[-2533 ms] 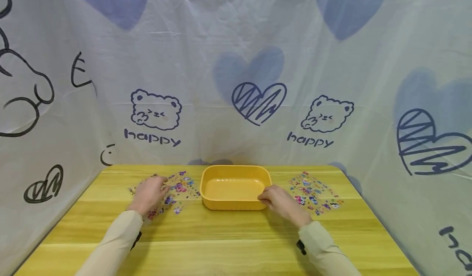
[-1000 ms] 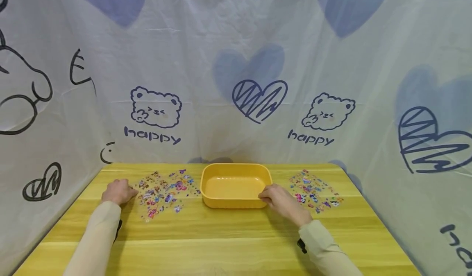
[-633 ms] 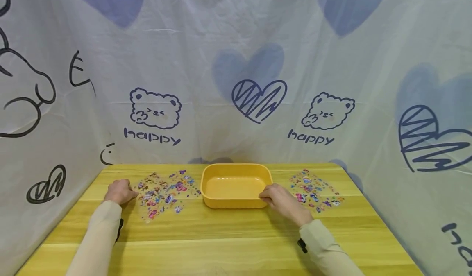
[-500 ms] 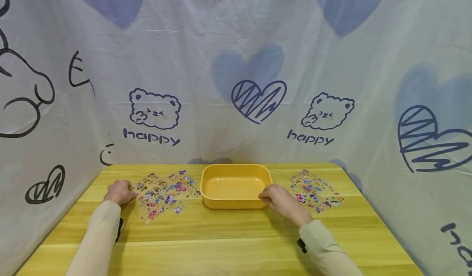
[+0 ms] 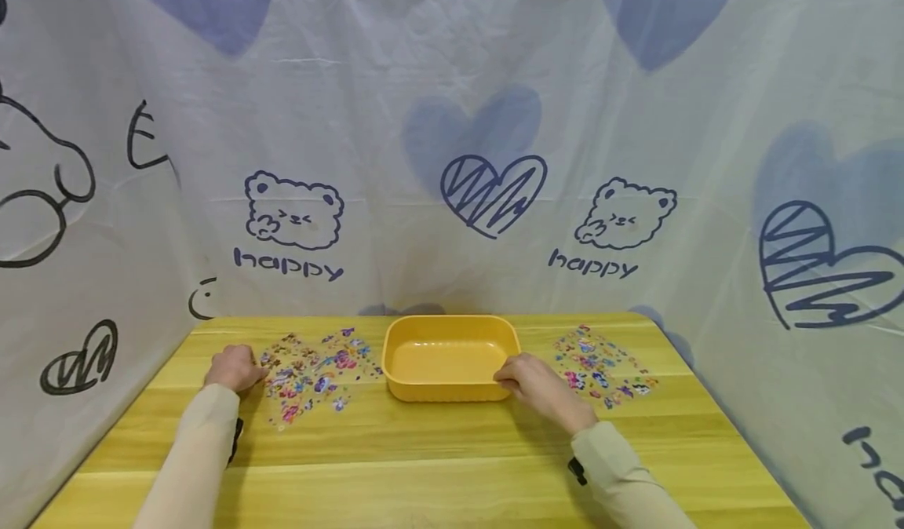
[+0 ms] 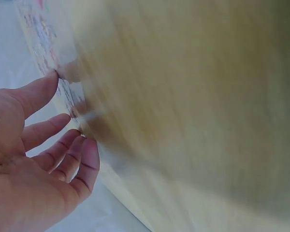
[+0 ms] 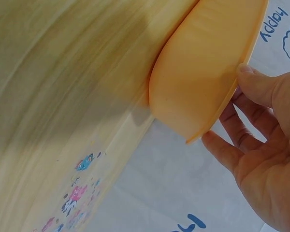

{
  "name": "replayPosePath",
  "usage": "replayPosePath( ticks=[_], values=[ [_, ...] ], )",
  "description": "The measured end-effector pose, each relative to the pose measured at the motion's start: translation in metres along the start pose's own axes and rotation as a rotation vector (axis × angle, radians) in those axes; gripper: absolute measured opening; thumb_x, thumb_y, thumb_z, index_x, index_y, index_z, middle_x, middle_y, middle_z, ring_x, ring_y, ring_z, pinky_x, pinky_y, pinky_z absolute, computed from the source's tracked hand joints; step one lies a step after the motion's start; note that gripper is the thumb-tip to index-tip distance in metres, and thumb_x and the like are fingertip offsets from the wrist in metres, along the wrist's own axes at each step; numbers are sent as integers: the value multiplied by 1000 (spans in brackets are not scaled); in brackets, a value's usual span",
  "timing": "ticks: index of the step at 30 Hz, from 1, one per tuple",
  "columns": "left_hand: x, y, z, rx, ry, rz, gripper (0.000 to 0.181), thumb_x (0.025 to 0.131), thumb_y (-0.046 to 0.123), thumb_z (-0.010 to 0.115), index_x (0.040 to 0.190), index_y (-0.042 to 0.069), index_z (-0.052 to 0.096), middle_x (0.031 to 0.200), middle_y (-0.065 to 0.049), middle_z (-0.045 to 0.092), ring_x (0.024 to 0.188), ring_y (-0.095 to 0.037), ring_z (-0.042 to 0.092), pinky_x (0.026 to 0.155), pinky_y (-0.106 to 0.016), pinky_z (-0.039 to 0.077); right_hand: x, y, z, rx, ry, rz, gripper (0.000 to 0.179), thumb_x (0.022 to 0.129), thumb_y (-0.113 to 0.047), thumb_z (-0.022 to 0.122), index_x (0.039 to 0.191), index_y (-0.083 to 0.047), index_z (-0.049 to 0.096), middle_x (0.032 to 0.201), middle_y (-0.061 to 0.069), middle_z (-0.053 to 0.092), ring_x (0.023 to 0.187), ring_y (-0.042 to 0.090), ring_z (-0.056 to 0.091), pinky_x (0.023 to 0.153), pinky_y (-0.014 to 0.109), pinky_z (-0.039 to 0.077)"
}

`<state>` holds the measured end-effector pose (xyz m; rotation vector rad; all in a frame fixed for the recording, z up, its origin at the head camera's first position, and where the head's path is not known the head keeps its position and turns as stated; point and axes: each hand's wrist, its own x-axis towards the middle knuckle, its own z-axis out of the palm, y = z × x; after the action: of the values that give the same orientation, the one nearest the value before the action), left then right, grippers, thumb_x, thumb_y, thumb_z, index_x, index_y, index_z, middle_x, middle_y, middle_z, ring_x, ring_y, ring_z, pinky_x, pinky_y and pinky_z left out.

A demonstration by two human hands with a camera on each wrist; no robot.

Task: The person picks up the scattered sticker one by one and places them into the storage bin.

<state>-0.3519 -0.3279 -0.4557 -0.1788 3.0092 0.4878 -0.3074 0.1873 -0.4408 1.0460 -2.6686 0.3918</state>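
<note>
A yellow plastic basin (image 5: 452, 392) stands at the back middle of the table. My right hand (image 5: 540, 388) grips its near right corner; in the right wrist view the thumb lies over the rim and the fingers (image 7: 249, 116) are on the other side of it. On the left lies a thin, see-through, flower-printed sheet (image 5: 321, 384). My left hand (image 5: 235, 368) is at that sheet's left edge. In the left wrist view its thumb and fingers are spread apart, loosely bent, with the fingertips (image 6: 77, 133) down at the sheet (image 6: 43, 36).
A second flower-printed patch (image 5: 600, 372) lies to the right of the basin. The wood-grain table (image 5: 424, 474) ends at the back against a white cloth wall (image 5: 395, 238) printed with hearts and bears. Cloth also hangs at both sides.
My left hand has moved left from over the flower-printed sheet to its left edge, then stayed about there, shifting slightly right. The right hand and the basin have kept their places.
</note>
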Motion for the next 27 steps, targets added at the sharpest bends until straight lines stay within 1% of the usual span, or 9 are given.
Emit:
replayPosePath(
  ticks=[4, 8, 11, 14, 17, 18, 20, 24, 27],
  values=[
    [3, -4, 1, -15, 0, 23, 25, 92, 18, 65, 79, -2, 57, 81, -19, 57, 81, -38, 54, 75, -50, 46, 0, 0, 0, 0, 4, -10, 13, 89, -4, 68, 100, -5, 76, 94, 4, 73, 87, 19, 66, 83, 35, 56],
    [3, -4, 0, -41, -1, 32, 24, 92, 18, 64, 86, -5, 58, 83, -21, 59, 79, -36, 55, 73, -49, 47, -1, 0, -1, -2, 2, -12, 13, 90, -4, 68, 100, -4, 76, 94, 4, 73, 88, 20, 66, 83, 35, 55],
    [3, -1, -2, -59, -15, 26, 25, 93, 16, 58, 96, -9, 58, 92, -26, 60, 84, -40, 55, 74, -50, 47, -2, 1, -2, -2, 0, -13, 13, 90, -4, 68, 100, -4, 76, 94, 5, 73, 88, 20, 66, 84, 35, 55],
    [3, 1, -3, -81, -24, 15, 30, 92, 15, 58, 104, -12, 57, 99, -30, 59, 90, -45, 54, 78, -52, 46, -2, 1, -3, -1, 6, -14, 13, 90, -3, 68, 100, -4, 76, 93, 5, 73, 87, 20, 66, 83, 35, 55],
    [2, 1, -2, -98, -8, 0, 33, 88, 16, 63, 104, -12, 56, 100, -30, 58, 94, -49, 52, 81, -55, 46, -2, 1, -3, 4, 5, -11, 13, 90, -3, 68, 99, -4, 76, 93, 5, 73, 87, 20, 66, 83, 35, 56],
    [2, 0, -1, -105, -2, -8, 31, 88, 16, 65, 101, -11, 56, 99, -30, 58, 95, -49, 52, 81, -55, 46, -2, 1, -3, 5, 5, -9, 13, 90, -3, 68, 100, -4, 76, 93, 5, 73, 87, 20, 67, 83, 35, 56],
    [2, -2, 2, -124, 11, -31, 32, 87, 17, 67, 99, -9, 54, 97, -29, 57, 92, -47, 52, 78, -52, 47, -3, 1, -2, 7, 4, -9, 13, 90, -3, 68, 99, -4, 76, 94, 5, 73, 87, 20, 66, 83, 35, 56],
    [1, -6, 5, -159, 33, -69, 38, 88, 19, 69, 103, -9, 49, 97, -28, 57, 86, -39, 54, 72, -47, 48, -2, 1, -1, 13, 5, 0, 13, 90, -5, 68, 100, -5, 76, 95, 5, 73, 88, 20, 66, 83, 35, 55],
    [1, -7, 6, -165, 42, -62, 38, 90, 19, 69, 105, -10, 49, 96, -27, 58, 80, -34, 54, 67, -43, 47, -2, 1, 0, 12, 3, 6, 13, 90, -5, 68, 100, -5, 76, 94, 5, 73, 88, 20, 66, 83, 35, 55]
  ],
)
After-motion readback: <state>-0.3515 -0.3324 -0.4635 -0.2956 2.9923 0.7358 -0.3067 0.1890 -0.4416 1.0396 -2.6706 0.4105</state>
